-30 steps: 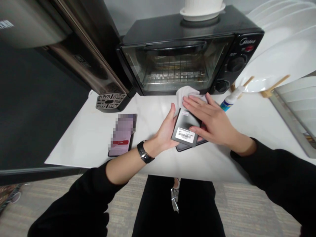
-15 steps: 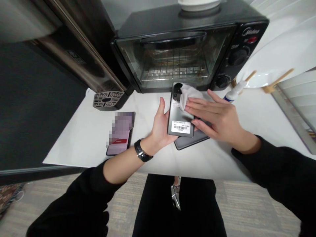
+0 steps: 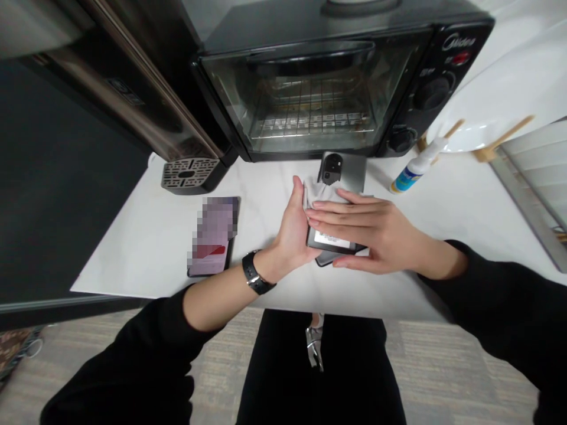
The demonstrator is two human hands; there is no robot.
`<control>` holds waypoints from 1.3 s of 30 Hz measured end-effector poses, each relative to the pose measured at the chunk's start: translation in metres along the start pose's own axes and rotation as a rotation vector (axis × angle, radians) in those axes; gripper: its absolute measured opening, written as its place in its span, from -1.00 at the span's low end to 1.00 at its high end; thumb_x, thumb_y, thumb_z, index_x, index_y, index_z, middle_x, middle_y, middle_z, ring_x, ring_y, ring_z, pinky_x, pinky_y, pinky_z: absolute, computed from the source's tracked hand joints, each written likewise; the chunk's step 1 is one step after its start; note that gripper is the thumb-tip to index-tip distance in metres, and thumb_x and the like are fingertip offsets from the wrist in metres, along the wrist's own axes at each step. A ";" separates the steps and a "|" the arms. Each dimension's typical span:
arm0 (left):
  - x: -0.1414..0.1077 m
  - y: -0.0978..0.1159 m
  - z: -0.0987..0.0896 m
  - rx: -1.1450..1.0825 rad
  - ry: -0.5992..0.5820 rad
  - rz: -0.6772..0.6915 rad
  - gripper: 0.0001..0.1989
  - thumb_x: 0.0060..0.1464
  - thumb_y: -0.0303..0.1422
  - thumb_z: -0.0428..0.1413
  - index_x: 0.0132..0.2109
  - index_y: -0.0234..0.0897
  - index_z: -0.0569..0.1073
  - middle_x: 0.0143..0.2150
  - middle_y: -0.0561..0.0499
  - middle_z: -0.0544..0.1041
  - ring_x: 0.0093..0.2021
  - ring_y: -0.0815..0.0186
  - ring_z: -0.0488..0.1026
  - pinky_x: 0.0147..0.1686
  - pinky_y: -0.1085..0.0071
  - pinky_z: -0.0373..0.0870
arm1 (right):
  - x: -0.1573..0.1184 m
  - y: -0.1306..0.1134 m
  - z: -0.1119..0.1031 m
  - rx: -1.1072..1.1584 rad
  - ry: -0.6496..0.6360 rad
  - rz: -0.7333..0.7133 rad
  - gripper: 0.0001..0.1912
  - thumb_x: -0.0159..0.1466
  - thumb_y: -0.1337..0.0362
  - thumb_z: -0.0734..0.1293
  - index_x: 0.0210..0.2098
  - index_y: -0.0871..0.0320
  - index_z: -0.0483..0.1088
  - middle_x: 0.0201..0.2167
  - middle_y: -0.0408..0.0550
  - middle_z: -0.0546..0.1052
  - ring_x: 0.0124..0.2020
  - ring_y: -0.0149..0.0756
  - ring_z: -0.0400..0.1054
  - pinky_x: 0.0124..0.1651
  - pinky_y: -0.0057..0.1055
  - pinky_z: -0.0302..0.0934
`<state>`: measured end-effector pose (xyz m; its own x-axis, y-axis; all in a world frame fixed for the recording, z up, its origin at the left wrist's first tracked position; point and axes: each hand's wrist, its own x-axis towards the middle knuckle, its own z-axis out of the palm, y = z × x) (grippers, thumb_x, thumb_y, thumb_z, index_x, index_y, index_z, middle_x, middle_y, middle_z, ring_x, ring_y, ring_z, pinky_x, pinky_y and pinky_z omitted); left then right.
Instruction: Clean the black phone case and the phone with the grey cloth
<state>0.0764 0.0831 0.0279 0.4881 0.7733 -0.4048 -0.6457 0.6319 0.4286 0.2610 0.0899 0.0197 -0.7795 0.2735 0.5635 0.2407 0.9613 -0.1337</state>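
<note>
A grey smartphone point(image 3: 352, 168) lies back side up in my left hand point(image 3: 290, 230), with its black camera block at the far end and a white label near the close end. My left palm supports it from the left and below, the thumb raised along its edge. Over the middle of the phone's back, my right hand point(image 3: 378, 233) presses a pale cloth point(image 3: 322, 191) flat with its fingers, covering part of the label. Beneath the phone, a dark flat slab point(image 3: 326, 258) shows on the tabletop, mostly hidden.
Another phone point(image 3: 217, 262) lies screen up on the white table point(image 3: 133, 236) at left. A black toaster oven point(image 3: 310, 150) stands behind, beside a dispenser with a drip tray point(image 3: 188, 172). At right are a spray bottle point(image 3: 410, 172) and a white plate on a wooden stand point(image 3: 485, 154).
My right hand and the cloth have slid down and left across the phone's back, uncovering the camera block and covering part of the label. The view has shifted slightly.
</note>
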 end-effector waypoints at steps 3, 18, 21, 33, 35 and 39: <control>-0.002 0.004 0.000 -0.012 -0.032 0.070 -0.09 0.37 0.27 -0.31 0.29 -0.36 0.53 -0.06 -0.18 0.72 0.05 0.02 0.69 0.11 0.14 0.59 | -0.001 0.001 -0.002 0.063 0.003 -0.065 -0.50 0.44 0.02 0.37 0.26 0.15 0.47 0.29 -0.09 0.53 0.39 -0.32 0.40 0.59 -0.17 0.19; 0.000 0.011 0.001 -0.001 0.022 0.089 -0.19 0.43 0.19 -0.30 0.31 -0.31 0.49 0.06 -0.16 0.70 0.10 -0.02 0.67 0.13 0.05 0.60 | -0.003 0.019 0.000 -0.070 -0.032 0.236 -0.26 0.49 -0.17 0.18 0.55 -0.06 0.06 0.48 -0.04 0.29 0.52 -0.05 0.21 0.63 0.26 -0.09; -0.001 0.008 0.001 0.008 -0.001 0.034 -0.22 0.43 0.18 -0.30 0.36 -0.24 0.46 0.09 -0.14 0.70 0.06 0.00 0.68 0.13 0.04 0.59 | -0.005 0.025 0.002 -0.087 -0.036 0.359 -0.17 0.44 -0.28 0.18 0.57 -0.16 -0.05 0.58 -0.06 0.08 0.61 0.03 -0.01 0.62 0.36 -0.19; -0.001 0.007 0.003 -0.021 0.019 -0.010 -0.14 0.41 0.21 -0.32 0.25 -0.37 0.54 -0.09 -0.17 0.73 0.02 0.04 0.70 0.07 0.16 0.62 | 0.000 0.004 0.002 0.007 -0.072 0.062 -0.19 0.42 -0.21 0.30 0.50 0.06 0.16 0.47 -0.02 0.31 0.51 -0.15 0.24 0.69 0.09 -0.16; -0.003 0.008 0.003 -0.057 -0.005 0.033 -0.11 0.40 0.23 -0.32 0.26 -0.39 0.54 -0.09 -0.19 0.73 0.03 0.04 0.70 0.07 0.18 0.62 | 0.000 0.001 0.000 0.004 -0.047 -0.014 -0.33 0.44 -0.13 0.32 0.41 0.07 0.31 0.42 -0.09 0.39 0.47 -0.25 0.30 0.71 -0.04 -0.19; -0.005 0.012 0.004 -0.039 -0.010 0.144 -0.14 0.40 0.24 -0.29 0.30 -0.34 0.52 0.00 -0.15 0.72 0.09 0.03 0.68 0.07 0.17 0.62 | -0.001 0.004 -0.006 -0.036 0.021 -0.013 -0.52 0.48 0.02 0.31 0.31 0.05 0.41 0.33 -0.13 0.49 0.38 -0.32 0.41 0.70 -0.11 -0.12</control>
<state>0.0682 0.0871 0.0380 0.3945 0.8564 -0.3331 -0.7319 0.5120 0.4496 0.2665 0.0928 0.0238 -0.7707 0.2602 0.5816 0.2518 0.9629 -0.0971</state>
